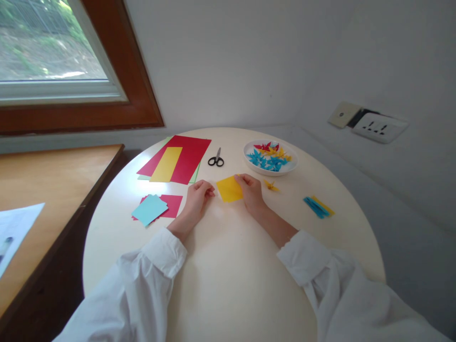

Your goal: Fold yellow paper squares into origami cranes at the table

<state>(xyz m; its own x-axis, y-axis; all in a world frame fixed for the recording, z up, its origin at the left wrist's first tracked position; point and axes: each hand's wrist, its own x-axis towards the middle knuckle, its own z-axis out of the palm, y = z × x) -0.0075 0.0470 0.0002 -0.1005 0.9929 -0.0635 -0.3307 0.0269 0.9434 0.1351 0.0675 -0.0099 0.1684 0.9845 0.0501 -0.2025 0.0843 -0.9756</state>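
My right hand [251, 192] pinches a yellow square of paper [228, 189] by its right side, thumb on top, just above the round table. To the left of that square is my left hand [200, 194], its fingers curled together with nothing visible in them; a narrow gap seems to part it from the paper. Close beside my right hand lies a small yellow folded paper crane [271, 185]. Black-handled scissors [216, 158] rest on the table beyond both hands.
A white dish [248, 164] at the back right holds several red, yellow and blue folded cranes. Folded blue and yellow paper strips [317, 207] lie at right. Light-blue squares [149, 210] top red ones at left, below large red sheets [190, 161]. A wall borders the table [235, 285].
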